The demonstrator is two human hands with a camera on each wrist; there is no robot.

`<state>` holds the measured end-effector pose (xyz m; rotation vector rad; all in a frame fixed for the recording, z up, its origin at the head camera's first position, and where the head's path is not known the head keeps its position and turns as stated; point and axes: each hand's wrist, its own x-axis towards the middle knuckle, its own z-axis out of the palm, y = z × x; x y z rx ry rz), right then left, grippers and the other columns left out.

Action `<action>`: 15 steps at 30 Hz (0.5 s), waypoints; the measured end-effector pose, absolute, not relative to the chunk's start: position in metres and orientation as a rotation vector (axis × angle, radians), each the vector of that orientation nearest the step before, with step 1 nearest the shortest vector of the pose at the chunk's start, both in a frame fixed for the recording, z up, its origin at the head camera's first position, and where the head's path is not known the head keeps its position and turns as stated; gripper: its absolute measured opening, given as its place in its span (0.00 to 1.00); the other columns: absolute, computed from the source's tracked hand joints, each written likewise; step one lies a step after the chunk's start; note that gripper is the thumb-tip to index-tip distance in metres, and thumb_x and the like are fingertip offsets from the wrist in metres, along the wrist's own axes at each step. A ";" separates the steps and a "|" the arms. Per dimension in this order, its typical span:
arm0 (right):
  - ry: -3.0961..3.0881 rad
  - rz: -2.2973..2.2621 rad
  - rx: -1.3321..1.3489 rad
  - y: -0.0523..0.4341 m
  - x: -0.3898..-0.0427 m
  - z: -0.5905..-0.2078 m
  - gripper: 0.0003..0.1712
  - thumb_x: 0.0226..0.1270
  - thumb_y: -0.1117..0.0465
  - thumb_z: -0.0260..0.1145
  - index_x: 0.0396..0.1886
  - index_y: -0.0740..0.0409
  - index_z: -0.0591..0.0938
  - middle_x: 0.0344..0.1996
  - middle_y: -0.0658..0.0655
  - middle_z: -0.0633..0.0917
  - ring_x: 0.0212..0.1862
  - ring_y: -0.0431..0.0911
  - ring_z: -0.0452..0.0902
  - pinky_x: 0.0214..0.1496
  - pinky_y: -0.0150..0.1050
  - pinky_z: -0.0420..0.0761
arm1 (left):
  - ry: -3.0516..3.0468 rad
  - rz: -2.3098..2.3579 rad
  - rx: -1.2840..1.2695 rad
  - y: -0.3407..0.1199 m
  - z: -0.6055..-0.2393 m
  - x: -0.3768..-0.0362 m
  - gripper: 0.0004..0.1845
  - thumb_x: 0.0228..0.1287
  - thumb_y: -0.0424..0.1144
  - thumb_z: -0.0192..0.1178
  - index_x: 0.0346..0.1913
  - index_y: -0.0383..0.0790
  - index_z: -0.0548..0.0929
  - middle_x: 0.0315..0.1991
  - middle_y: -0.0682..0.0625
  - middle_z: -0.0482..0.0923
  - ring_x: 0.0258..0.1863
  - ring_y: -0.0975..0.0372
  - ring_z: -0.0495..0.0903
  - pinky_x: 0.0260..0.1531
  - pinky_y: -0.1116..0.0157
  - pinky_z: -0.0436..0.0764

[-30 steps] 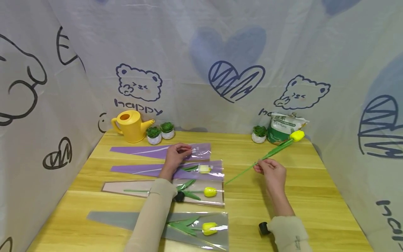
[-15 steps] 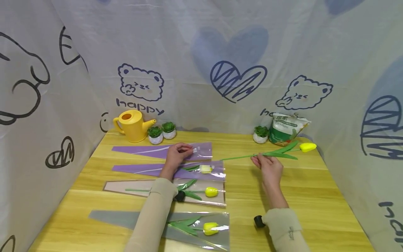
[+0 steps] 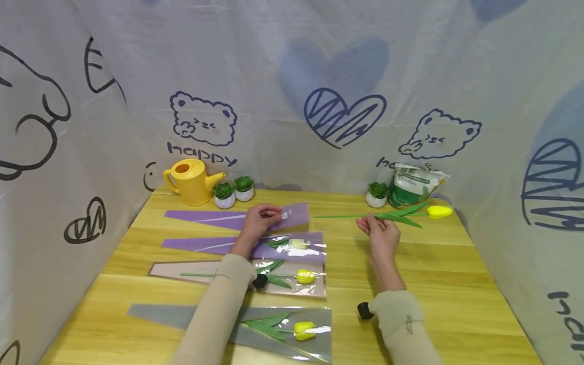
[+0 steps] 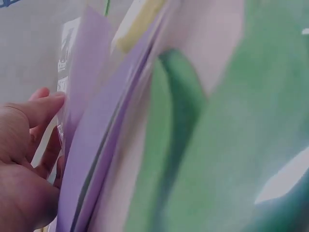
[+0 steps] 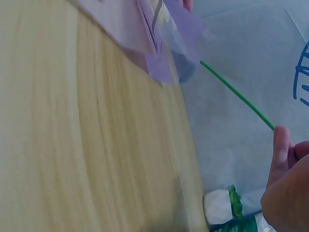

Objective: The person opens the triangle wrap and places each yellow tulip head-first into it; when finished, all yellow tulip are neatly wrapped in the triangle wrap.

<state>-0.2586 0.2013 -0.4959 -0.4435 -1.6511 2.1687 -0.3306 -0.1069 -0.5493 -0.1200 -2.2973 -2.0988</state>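
My left hand (image 3: 261, 222) pinches the upper film of the farthest purple flower sleeve (image 3: 294, 215), whose right end tilts up off the table. In the left wrist view the fingers (image 4: 46, 104) are at the sleeve's clear edge. My right hand (image 3: 380, 235) holds a yellow artificial tulip (image 3: 439, 212) by its thin green stem (image 5: 236, 94). The bloom points right, and the bare stem tip reaches close to the sleeve's right end. Nearer me lie a second purple sleeve (image 3: 196, 245), a pale pink one (image 3: 169, 269) and a grey one (image 3: 159, 314), each with a yellow tulip inside.
A yellow watering can (image 3: 193, 185) stands at the back left beside two potted succulents (image 3: 224, 195). At the back right are another succulent (image 3: 376, 194) and a green and white bag (image 3: 412, 187). Printed cloth (image 3: 274, 126) surrounds the wooden table (image 3: 433, 274).
The right hand has swung the tulip from a slant to nearly level and brought its stem tip up and left to the farthest purple sleeve. That sleeve's right end has lifted under the left hand.
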 end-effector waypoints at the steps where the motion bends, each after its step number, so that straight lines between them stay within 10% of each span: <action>1: -1.650 2.173 -0.437 0.200 -0.260 -0.496 0.13 0.76 0.66 0.64 0.49 0.76 0.78 0.24 0.49 0.88 0.31 0.39 0.89 0.46 0.35 0.88 | -2.306 -2.097 -0.128 -0.105 -0.548 -0.330 0.13 0.60 0.26 0.73 0.48 0.28 0.87 0.40 0.40 0.90 0.33 0.69 0.84 0.35 0.74 0.80; 15: -1.660 2.275 -0.459 0.183 -0.266 -0.505 0.14 0.77 0.67 0.62 0.52 0.76 0.78 0.27 0.51 0.89 0.32 0.40 0.89 0.47 0.35 0.88 | -2.331 -2.102 -0.178 -0.090 -0.555 -0.324 0.12 0.60 0.28 0.74 0.46 0.30 0.88 0.38 0.44 0.91 0.32 0.68 0.84 0.35 0.73 0.80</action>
